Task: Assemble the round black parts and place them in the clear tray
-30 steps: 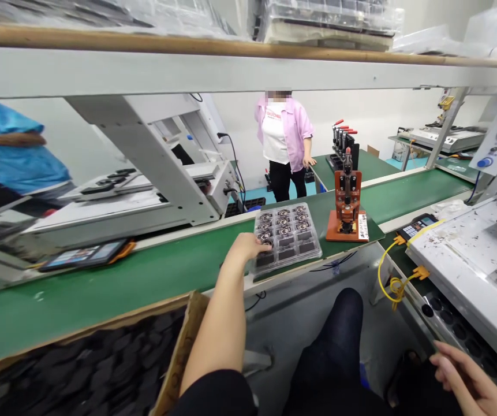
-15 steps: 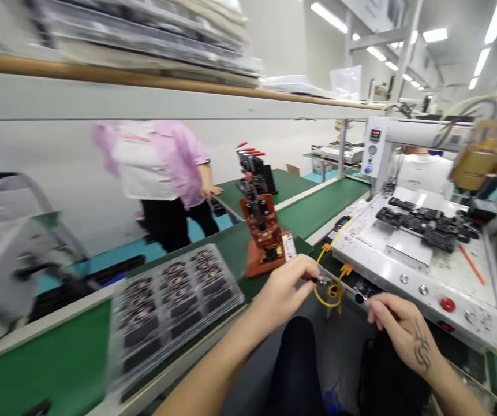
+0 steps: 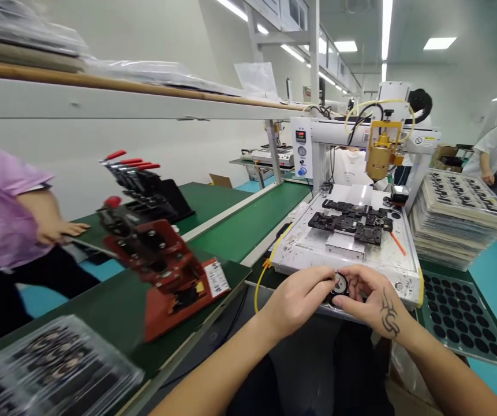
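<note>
A small round black part (image 3: 340, 283) with a silvery centre is held between my two hands, in front of the white bench machine. My right hand (image 3: 372, 297) grips it from the right, thumb below and fingers curled behind. From the left, the closed fingertips of my left hand (image 3: 302, 297) meet its edge; whether they pinch a second small piece is hidden. Beyond my hands, a black jig (image 3: 352, 221) lies on the machine's white bed (image 3: 294, 251), under a gold-coloured tool head (image 3: 380, 159).
A red toggle press (image 3: 165, 271) stands left on the green bench, near a clear tray (image 3: 127, 378) of parts. On the right are stacked trays (image 3: 441, 231) and a sheet of black discs (image 3: 460, 315). A co-worker's hand (image 3: 53, 228) rests at far left. An orange stick (image 3: 398, 244) lies on the bed.
The view has swung right. My hands, apart before with a small dark piece in the left fingers, have come together at the round part.
</note>
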Available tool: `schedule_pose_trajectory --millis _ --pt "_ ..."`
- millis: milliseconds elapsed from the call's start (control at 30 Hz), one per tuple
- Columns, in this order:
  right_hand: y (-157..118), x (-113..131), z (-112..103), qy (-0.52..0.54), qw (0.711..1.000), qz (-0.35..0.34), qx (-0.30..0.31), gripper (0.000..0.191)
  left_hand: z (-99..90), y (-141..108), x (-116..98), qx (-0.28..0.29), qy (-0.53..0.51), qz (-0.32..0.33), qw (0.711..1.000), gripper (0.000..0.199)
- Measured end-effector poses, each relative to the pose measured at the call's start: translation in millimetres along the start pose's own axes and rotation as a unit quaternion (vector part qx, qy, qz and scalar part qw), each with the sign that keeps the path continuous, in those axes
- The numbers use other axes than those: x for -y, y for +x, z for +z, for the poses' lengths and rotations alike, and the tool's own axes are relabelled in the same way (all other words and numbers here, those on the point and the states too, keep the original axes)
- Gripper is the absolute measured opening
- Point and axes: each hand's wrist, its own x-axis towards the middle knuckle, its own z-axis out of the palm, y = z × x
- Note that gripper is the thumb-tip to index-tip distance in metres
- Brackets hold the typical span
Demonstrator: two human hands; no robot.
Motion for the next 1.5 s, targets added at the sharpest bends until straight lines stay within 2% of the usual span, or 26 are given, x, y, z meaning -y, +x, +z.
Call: schedule_pose_trajectory --millis 100,200,300,333,400,500,600,667,800,967,1100,1300,1400,1500 --pt "-3 -5 -18 -0.005 0.999 0.012 -0.031 0.040 19.8 14 3 0.036 -0.036 -0.004 0.999 0.021" --pt "-5 -15 -49 -0.042 0.994 0.007 -0.098 0.040 40.7 37 18 0.066 -0.072 -0.037 0.995 0.024" --pt "-6 -25 -89 -0.091 0.977 -0.003 -0.192 0.040 62.9 75 53 0.103 -0.081 -0.107 0.986 0.052" --pt "-7 -26 -102 -0.104 0.971 -0.003 -0.216 0.040 71.8 91 68 0.124 -0.077 -0.135 0.980 0.054" --pt "-8 -24 -122 -0.125 0.962 0.000 -0.242 0.041 93.0 123 97 0.187 -0.065 -0.192 0.961 0.046" --pt "-13 -14 -139 -0.138 0.958 -0.002 -0.251 0.042 129.9 164 130 0.250 -0.066 -0.211 0.943 0.039" --pt "-25 -6 -150 -0.151 0.955 0.005 -0.256 0.043 160.2 186 151 0.306 -0.069 -0.225 0.922 0.042" --pt "-35 -5 -158 -0.154 0.953 0.015 -0.259 0.044 171.9 194 160 0.344 -0.075 -0.235 0.906 0.042" --pt "-43 -9 -171 -0.149 0.949 0.018 -0.279 0.046 181.7 208 170 0.406 -0.092 -0.240 0.877 0.038" --pt "-17 -21 -175 -0.161 0.942 0.001 -0.293 0.047 187.6 220 167 0.425 -0.095 -0.241 0.867 0.029" --pt "20 -42 -181 -0.191 0.950 -0.009 -0.247 0.050 176.2 211 161 0.377 -0.114 -0.254 0.883 0.026" --pt "102 -67 -183 -0.233 0.962 -0.005 -0.146 0.042 129.7 198 151 0.226 -0.180 -0.258 0.922 0.037" --pt "140 -72 -184 -0.249 0.964 0.019 -0.085 0.034 103.6 188 137 0.183 -0.222 -0.257 0.923 0.031" --pt "160 -76 -188 -0.262 0.964 0.043 -0.026 0.034 76.0 167 123 0.160 -0.251 -0.259 0.919 0.028"
